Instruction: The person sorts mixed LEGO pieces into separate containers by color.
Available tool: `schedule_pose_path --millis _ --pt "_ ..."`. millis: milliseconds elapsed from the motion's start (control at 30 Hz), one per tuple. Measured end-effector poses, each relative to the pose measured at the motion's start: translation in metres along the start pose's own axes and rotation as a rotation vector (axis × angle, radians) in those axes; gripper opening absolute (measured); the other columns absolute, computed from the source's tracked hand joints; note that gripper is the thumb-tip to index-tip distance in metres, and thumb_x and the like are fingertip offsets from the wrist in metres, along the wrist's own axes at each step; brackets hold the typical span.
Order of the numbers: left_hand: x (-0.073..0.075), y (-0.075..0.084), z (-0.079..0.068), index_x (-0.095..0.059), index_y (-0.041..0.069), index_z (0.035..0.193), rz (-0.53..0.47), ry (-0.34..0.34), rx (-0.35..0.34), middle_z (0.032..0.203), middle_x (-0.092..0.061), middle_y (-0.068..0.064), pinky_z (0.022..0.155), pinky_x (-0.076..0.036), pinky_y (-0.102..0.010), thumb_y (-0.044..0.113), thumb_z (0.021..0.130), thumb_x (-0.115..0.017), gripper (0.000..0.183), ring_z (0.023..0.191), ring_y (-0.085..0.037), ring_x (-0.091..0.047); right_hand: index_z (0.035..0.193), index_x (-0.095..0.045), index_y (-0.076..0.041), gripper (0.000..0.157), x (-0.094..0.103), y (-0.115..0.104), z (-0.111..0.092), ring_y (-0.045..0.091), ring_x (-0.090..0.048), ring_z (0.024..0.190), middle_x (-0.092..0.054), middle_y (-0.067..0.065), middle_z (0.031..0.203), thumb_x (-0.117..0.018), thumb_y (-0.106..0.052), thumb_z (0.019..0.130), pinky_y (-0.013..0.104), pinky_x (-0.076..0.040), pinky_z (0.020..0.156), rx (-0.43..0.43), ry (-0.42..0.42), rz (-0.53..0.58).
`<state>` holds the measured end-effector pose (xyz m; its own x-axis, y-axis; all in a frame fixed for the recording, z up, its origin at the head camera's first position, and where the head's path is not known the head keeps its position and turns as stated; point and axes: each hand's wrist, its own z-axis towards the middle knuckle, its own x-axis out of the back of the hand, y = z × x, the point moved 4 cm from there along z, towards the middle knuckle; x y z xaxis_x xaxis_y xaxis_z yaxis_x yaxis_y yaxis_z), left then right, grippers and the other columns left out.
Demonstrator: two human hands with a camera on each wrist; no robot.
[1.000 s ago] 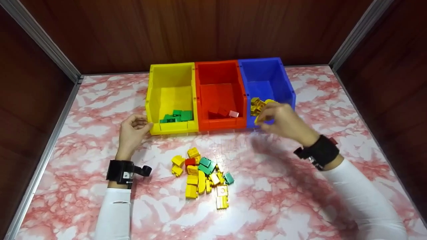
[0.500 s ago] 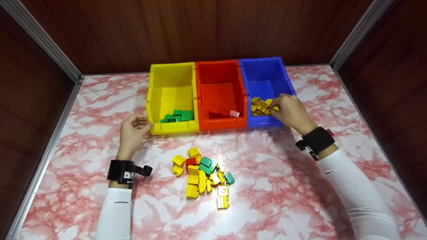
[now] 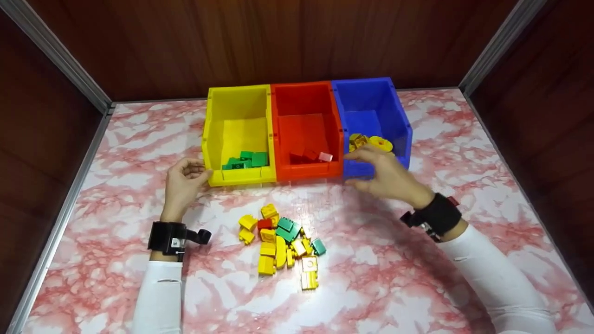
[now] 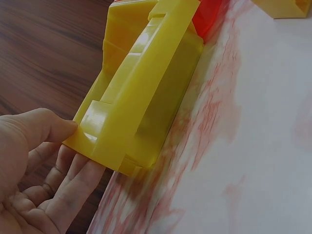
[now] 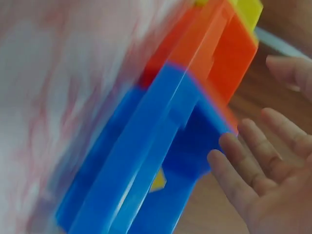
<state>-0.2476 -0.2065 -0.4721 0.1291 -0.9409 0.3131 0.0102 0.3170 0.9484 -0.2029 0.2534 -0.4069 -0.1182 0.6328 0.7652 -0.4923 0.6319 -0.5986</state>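
My left hand (image 3: 182,185) pinches the front left corner of the yellow bin (image 3: 248,176); in the left wrist view the thumb (image 4: 58,127) lies on its rim and the fingers against its side. Green bricks (image 3: 253,160) lie inside that bin. My right hand (image 3: 390,178) is over the front of the blue bin (image 3: 401,139), fingers spread and holding nothing, as the right wrist view also shows. Yellow bricks (image 3: 381,143) lie in the blue bin, partly hidden by the hand. Between these two stands the red bin (image 3: 306,173), with a few red bricks (image 3: 311,154) and a pinkish one.
Nearer to me on the marbled table (image 3: 222,297) lies a loose pile of yellow bricks (image 3: 280,253), with green bricks (image 3: 288,228) and a red brick (image 3: 264,224) among them. Dark wood panels (image 3: 297,41) enclose the back and sides.
My right hand dipped to the yellow bricks in the blue bin, let go of a yellow brick there, and has come back left toward the bin's front with fingers spread. The left hand stays put.
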Motion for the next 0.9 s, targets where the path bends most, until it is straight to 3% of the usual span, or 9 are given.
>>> schedule_pose_path --millis 200,333,600,900 --pt "0.000 0.000 0.000 -0.069 -0.003 0.118 0.009 0.003 0.009 0.097 -0.070 0.002 0.081 -0.054 -0.012 0.011 0.093 -0.080 0.031 0.089 -0.005 -0.065 0.140 -0.063 -0.009 0.060 -0.045 -0.024 -0.010 0.035 -0.062 0.129 -0.063 0.011 0.140 -0.085 -0.013 0.085 0.057 -0.055 0.109 0.033 -0.204 0.132" --pt "0.000 0.000 0.000 -0.069 -0.003 0.118 0.009 0.003 0.010 0.099 -0.071 0.000 0.081 -0.055 -0.012 0.010 0.093 -0.080 0.031 0.088 -0.006 -0.065 0.135 -0.064 -0.009 0.055 -0.075 -0.036 -0.017 0.031 -0.064 0.125 -0.065 0.008 0.135 -0.085 -0.016 0.085 0.050 -0.057 0.107 0.104 -0.301 0.112" --pt "-0.001 0.001 0.001 -0.069 -0.002 0.117 0.015 -0.003 0.010 0.099 -0.071 0.000 0.082 -0.055 -0.012 0.012 0.093 -0.080 0.030 0.089 -0.007 -0.066 0.110 -0.071 -0.017 0.028 -0.107 -0.048 -0.022 0.021 -0.068 0.104 -0.067 -0.001 0.115 -0.084 -0.018 0.086 0.034 -0.061 0.094 0.281 -0.361 0.119" --pt "-0.001 0.002 -0.002 -0.070 -0.001 0.114 0.015 0.005 -0.008 0.095 -0.069 0.005 0.079 -0.055 -0.013 0.013 0.093 -0.081 0.028 0.088 -0.007 -0.066 0.095 -0.079 -0.016 0.009 -0.121 -0.055 -0.012 0.014 -0.066 0.092 -0.069 0.001 0.105 -0.080 -0.012 0.087 0.022 -0.058 0.082 0.332 -0.422 0.119"
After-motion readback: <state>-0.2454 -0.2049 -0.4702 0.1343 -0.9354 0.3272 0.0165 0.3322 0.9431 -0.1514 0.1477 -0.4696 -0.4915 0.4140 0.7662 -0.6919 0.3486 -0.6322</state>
